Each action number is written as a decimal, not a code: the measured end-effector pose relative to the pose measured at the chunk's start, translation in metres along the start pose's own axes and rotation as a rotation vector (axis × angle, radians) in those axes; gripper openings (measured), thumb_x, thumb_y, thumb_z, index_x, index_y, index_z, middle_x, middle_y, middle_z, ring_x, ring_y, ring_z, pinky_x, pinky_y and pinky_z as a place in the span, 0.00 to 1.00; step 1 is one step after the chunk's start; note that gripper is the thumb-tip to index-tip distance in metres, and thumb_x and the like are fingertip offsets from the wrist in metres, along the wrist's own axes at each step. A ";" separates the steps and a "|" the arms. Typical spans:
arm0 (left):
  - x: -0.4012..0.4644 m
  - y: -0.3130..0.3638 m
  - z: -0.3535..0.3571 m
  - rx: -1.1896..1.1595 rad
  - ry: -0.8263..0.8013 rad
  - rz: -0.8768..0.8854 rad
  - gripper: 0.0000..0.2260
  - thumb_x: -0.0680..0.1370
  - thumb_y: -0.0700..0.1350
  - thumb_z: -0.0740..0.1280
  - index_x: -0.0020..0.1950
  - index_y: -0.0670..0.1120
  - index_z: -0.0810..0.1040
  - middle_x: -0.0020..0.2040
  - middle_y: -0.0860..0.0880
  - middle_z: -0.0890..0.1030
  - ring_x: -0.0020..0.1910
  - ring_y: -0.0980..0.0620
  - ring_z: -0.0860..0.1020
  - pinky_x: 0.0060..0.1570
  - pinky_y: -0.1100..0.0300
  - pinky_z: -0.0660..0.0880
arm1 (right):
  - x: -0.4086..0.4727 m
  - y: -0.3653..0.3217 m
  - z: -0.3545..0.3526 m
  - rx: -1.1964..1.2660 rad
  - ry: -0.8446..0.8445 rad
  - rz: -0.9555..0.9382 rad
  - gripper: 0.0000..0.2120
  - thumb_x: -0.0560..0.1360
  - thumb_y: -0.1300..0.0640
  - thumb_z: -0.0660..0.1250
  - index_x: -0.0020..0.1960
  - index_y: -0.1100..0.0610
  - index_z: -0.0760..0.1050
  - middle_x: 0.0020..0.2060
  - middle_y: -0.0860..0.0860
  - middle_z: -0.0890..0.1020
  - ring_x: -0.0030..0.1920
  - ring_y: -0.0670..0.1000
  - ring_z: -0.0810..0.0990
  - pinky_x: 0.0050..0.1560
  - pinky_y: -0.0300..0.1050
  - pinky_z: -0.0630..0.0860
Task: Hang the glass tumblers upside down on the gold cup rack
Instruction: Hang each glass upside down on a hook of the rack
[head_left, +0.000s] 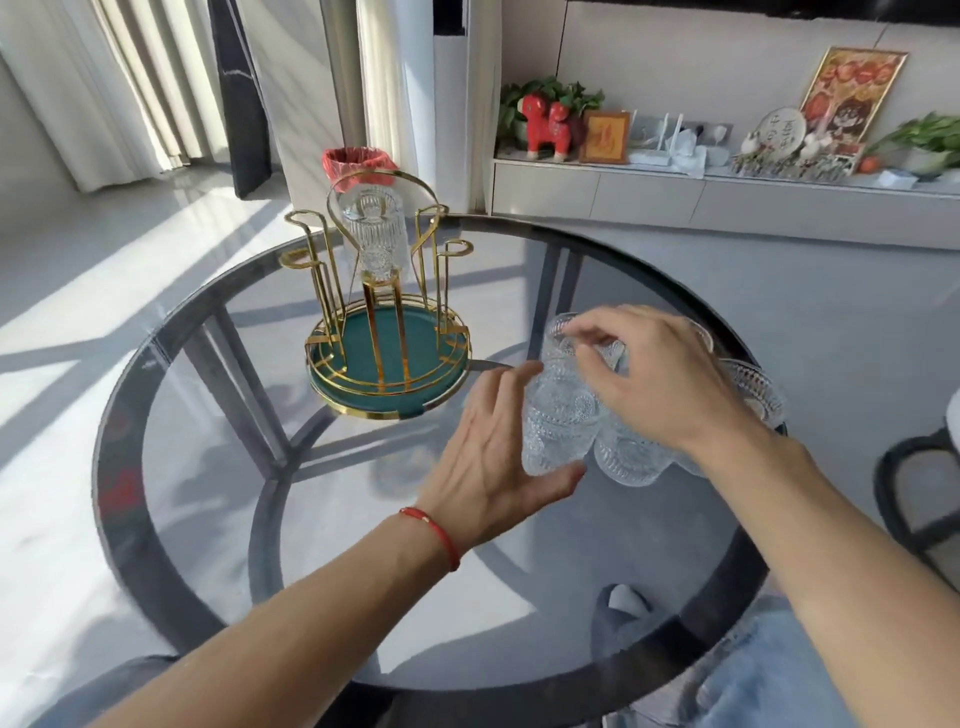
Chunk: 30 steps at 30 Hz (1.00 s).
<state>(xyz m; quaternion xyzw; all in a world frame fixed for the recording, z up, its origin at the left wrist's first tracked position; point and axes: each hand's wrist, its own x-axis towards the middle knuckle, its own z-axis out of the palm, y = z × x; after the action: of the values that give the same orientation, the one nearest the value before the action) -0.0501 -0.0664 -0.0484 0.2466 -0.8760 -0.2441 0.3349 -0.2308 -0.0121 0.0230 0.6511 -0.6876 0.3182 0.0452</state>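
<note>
The gold cup rack (387, 291) stands on a round green tray (415, 338) at the far left of the glass table. One ribbed glass tumbler (373, 228) hangs upside down on a far prong; the other prongs are bare. Several patterned tumblers (628, 452) cluster at the table's right. My left hand (493, 457) cups the side of the nearest tumbler (558, 426), palm and thumb against it. My right hand (654, 379) reaches over the cluster, fingertips pinching the rim of a tumbler (566, 338). Most of the cluster is hidden behind my right hand.
The round glass table (322, 519) has a dark rim and crossed legs showing through. A dark chair (914, 493) sits at the right edge. A bin with a red liner (356, 161) stands behind the rack. A low cabinet with ornaments (675, 156) runs along the far wall.
</note>
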 end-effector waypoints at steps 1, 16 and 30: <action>0.002 0.003 0.005 -0.016 0.009 -0.023 0.38 0.71 0.52 0.79 0.74 0.41 0.65 0.65 0.45 0.72 0.63 0.46 0.73 0.65 0.54 0.71 | -0.002 0.000 0.001 0.007 0.001 -0.015 0.10 0.79 0.57 0.68 0.58 0.52 0.84 0.50 0.45 0.86 0.53 0.48 0.83 0.59 0.49 0.78; 0.017 0.004 -0.026 -0.156 -0.024 -0.341 0.43 0.65 0.50 0.83 0.76 0.49 0.67 0.60 0.49 0.79 0.55 0.52 0.77 0.58 0.61 0.73 | -0.010 0.003 -0.003 0.257 0.243 -0.011 0.10 0.78 0.65 0.68 0.55 0.56 0.85 0.48 0.49 0.87 0.48 0.46 0.84 0.49 0.33 0.79; 0.012 -0.017 -0.083 -1.565 -0.055 -0.706 0.23 0.82 0.50 0.66 0.74 0.40 0.72 0.70 0.35 0.77 0.69 0.35 0.77 0.72 0.39 0.70 | -0.004 -0.049 0.027 0.443 -0.194 0.135 0.29 0.74 0.28 0.61 0.71 0.38 0.67 0.58 0.53 0.79 0.39 0.43 0.88 0.50 0.38 0.80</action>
<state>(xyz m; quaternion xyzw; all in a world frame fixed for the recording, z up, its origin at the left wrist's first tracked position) 0.0052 -0.1084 0.0016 0.1968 -0.3350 -0.8740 0.2918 -0.1754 -0.0191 0.0182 0.6252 -0.6442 0.3995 -0.1858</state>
